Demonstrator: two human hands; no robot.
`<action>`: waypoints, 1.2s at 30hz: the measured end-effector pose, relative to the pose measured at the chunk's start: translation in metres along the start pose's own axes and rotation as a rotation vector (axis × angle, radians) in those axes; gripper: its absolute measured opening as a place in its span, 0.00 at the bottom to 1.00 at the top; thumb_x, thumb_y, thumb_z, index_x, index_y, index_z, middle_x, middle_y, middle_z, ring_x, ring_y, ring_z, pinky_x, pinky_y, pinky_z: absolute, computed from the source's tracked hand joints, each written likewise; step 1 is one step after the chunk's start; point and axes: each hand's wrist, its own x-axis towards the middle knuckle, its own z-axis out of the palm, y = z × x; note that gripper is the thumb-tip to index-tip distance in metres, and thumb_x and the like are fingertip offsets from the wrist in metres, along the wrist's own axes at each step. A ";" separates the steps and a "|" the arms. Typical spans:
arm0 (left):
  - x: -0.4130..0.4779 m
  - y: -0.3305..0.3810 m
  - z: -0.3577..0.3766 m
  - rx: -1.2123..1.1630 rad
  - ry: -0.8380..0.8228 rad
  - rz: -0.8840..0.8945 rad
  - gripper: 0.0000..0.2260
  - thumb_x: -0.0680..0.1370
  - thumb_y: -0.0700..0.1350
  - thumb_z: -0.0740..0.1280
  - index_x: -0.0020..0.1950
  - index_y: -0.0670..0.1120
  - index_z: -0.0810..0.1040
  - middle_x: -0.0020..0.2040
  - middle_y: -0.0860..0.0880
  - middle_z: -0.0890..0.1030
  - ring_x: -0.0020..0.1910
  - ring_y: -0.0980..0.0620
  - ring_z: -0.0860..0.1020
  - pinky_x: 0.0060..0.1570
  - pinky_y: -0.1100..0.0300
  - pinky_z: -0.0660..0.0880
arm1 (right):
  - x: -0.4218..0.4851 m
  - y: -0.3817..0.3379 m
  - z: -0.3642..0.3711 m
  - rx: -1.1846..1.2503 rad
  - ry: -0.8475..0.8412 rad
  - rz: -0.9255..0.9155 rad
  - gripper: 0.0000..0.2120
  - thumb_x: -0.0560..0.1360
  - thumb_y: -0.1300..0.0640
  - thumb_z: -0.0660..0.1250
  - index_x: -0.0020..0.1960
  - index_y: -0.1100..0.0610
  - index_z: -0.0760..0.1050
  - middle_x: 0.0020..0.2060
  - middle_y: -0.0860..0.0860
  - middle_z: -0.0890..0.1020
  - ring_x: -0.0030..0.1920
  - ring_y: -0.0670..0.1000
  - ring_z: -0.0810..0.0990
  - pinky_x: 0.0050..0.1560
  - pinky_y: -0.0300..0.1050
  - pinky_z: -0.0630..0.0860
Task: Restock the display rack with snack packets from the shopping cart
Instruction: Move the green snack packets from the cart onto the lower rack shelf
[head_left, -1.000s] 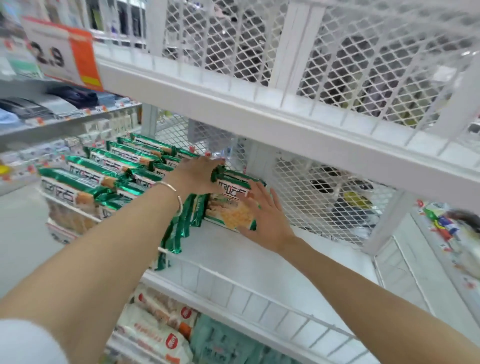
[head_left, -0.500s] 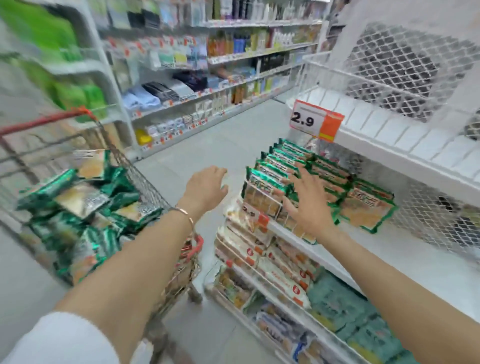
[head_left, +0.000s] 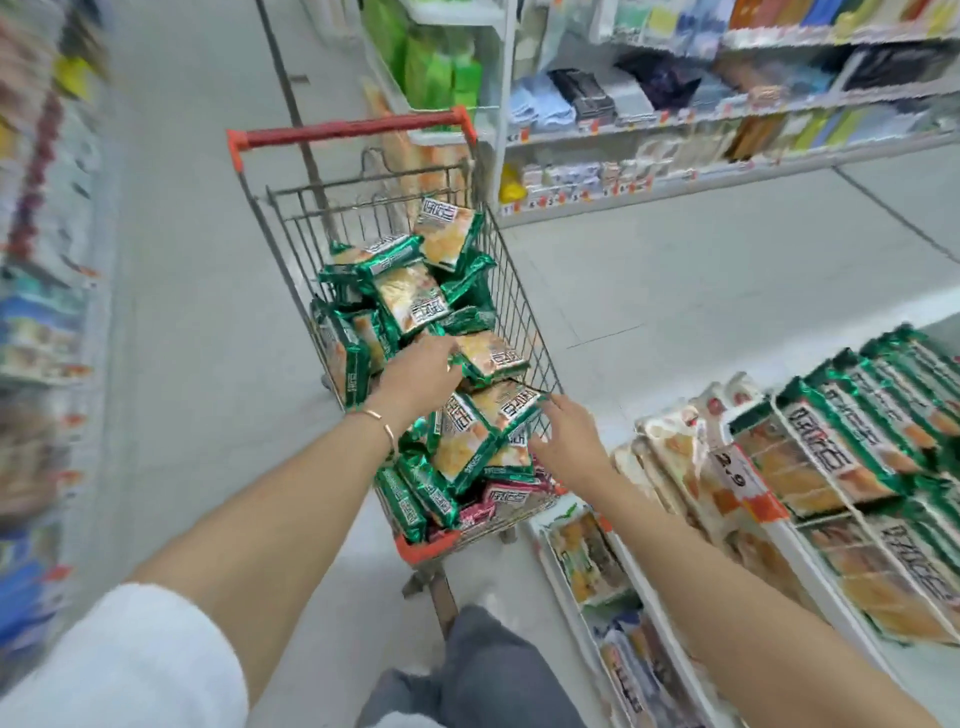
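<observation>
A wire shopping cart (head_left: 521, 306) with a red handle stands in the aisle, piled with green snack packets (head_left: 410, 299). My left hand (head_left: 418, 375) is down in the pile, its fingers curled over the edge of one green snack packet (head_left: 491, 356). My right hand (head_left: 567, 434) reaches over the cart's near right corner with fingers spread, their tips touching another green packet (head_left: 511, 408). To the right is the display rack (head_left: 789, 540), where rows of the same green packets (head_left: 831, 441) stand upright.
A 2.9 price tag (head_left: 735, 475) hangs on the rack's front. Lower rack tiers hold pale and orange packets (head_left: 587, 561). A few red packets (head_left: 511, 496) lie at the cart's near end. Stocked store shelves (head_left: 675, 119) line the far side of the aisle.
Both hands left the packets on the rack and swung left and down into the cart. My view turned from the rack to the cart.
</observation>
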 end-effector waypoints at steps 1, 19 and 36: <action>0.003 -0.009 -0.001 -0.024 0.010 -0.048 0.13 0.83 0.48 0.59 0.65 0.47 0.75 0.57 0.46 0.81 0.35 0.50 0.75 0.35 0.56 0.72 | 0.010 -0.005 0.004 0.048 -0.049 0.035 0.25 0.78 0.55 0.67 0.73 0.58 0.69 0.67 0.57 0.75 0.67 0.57 0.74 0.69 0.51 0.68; 0.052 -0.050 -0.008 -0.505 -0.128 -0.293 0.25 0.80 0.55 0.67 0.74 0.48 0.70 0.71 0.49 0.74 0.69 0.48 0.73 0.70 0.50 0.69 | 0.088 -0.008 -0.005 0.575 0.032 0.252 0.08 0.78 0.60 0.68 0.54 0.55 0.85 0.39 0.48 0.85 0.22 0.48 0.70 0.25 0.40 0.68; 0.121 -0.119 -0.034 -0.887 -0.440 -0.393 0.54 0.65 0.66 0.74 0.82 0.50 0.50 0.81 0.45 0.56 0.79 0.41 0.56 0.75 0.34 0.51 | 0.092 -0.045 0.103 1.125 0.034 1.141 0.35 0.78 0.49 0.69 0.76 0.66 0.60 0.68 0.62 0.73 0.71 0.64 0.70 0.72 0.56 0.68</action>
